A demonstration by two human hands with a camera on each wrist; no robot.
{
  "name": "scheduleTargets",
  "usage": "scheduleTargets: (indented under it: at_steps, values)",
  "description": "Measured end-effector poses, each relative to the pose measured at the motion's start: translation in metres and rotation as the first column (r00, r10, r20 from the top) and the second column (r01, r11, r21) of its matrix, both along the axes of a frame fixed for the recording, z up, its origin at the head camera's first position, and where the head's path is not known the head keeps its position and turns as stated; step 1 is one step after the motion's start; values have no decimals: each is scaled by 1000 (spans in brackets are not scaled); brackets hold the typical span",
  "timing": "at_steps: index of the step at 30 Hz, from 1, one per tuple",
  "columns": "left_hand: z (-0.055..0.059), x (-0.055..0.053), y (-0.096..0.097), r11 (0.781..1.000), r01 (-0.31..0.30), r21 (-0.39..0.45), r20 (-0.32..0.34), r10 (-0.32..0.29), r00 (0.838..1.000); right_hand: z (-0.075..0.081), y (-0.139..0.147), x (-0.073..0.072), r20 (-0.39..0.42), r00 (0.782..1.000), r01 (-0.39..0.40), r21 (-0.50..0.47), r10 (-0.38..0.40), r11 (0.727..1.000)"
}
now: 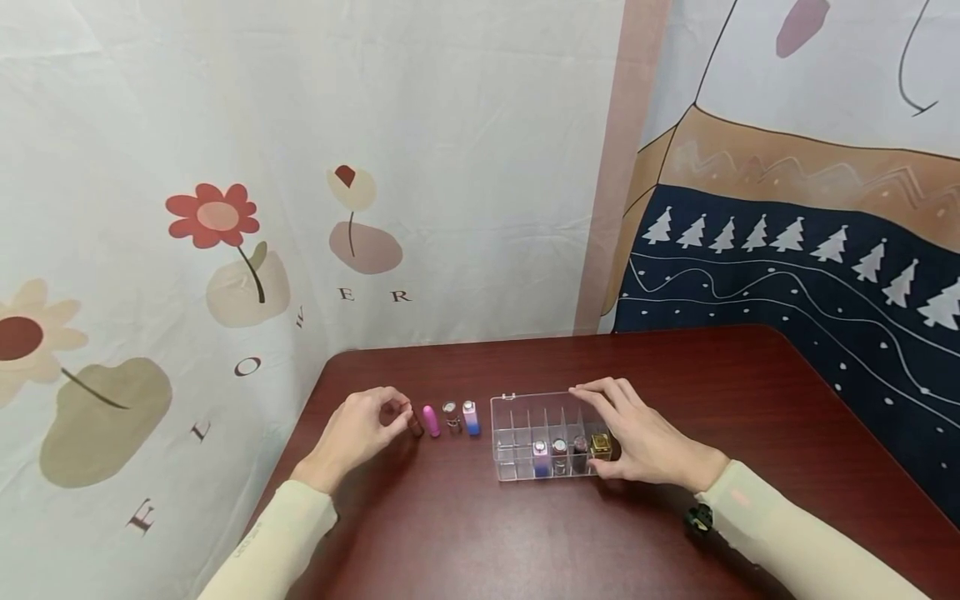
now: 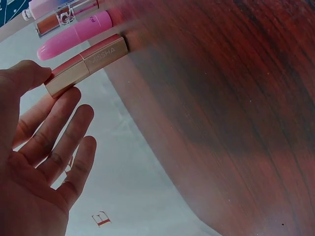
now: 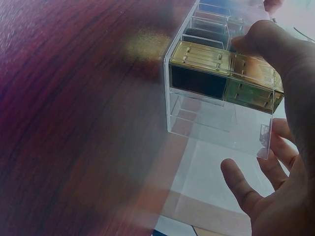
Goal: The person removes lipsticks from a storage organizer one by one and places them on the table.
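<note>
My left hand [image 1: 352, 432] pinches the top end of a rose-gold lipstick [image 2: 87, 66] marked MISSHA, which stands at the left end of a short row. Next to it is a bright pink lipstick [image 1: 431, 421], then a clear-bodied lip gloss tube [image 1: 452, 417] and a pink-to-blue lipstick [image 1: 471, 418]. My right hand [image 1: 637, 433] grips the right end of a clear divided organizer box [image 1: 504, 468], thumb at the front and fingers at the back. Several lip products fill its front slots, among them a gold lipstick [image 3: 199, 69] beside the thumb. The back slots hold nothing visible.
The dark red-brown wooden table [image 1: 480, 542] has rounded far corners. A pale curtain [image 1: 465, 167] with printed flowers hangs behind and at the left. On the right hangs a navy cloth [image 1: 750, 275] with white trees. A dark green wristband item [image 1: 699, 518] shows below the right sleeve.
</note>
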State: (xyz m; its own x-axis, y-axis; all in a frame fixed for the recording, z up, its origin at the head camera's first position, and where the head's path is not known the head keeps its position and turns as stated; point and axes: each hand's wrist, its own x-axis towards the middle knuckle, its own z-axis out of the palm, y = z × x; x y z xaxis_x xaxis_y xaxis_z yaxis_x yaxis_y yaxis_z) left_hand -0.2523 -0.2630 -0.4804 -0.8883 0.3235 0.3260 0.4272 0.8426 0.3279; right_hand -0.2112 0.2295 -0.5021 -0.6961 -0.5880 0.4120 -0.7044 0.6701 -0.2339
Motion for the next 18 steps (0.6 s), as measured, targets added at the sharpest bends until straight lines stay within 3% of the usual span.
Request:
scheduleTargets:
  at_steps: [18]
  values:
    - [1, 0, 1, 1000, 1, -20, -4, -1, 1000, 0, 0, 0, -15, 1000, 1, 9, -1, 1000]
